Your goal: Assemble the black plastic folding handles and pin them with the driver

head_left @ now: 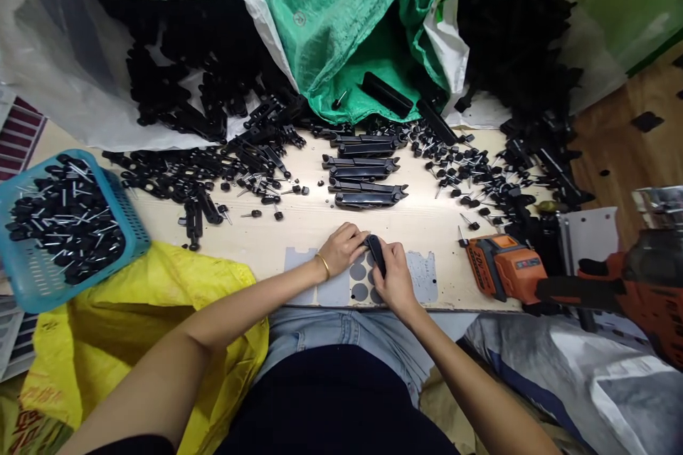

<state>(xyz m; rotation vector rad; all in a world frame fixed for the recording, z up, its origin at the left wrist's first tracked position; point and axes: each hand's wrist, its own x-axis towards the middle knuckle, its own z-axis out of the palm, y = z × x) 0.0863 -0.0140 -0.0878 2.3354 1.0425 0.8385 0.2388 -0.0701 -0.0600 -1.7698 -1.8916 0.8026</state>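
My right hand (395, 280) is closed around a long black plastic part (377, 254), held at a slant over the table's front edge. My left hand (343, 250) meets the upper end of that part with fingers pinched together; what lies between the fingertips is hidden. Beneath both hands lies a grey sheet (334, 288) with dark round spots. Beyond them, several black folded bracket-like assemblies (368, 195) are stacked in a row.
Black-headed screws (469, 174) and black plastic parts (176, 174) spread across the table. A blue basket (136, 231) of such screws stands left. An orange cordless power tool (512, 266) lies right. Open sacks (341, 28) line the back; a yellow bag (213, 284) hangs left.
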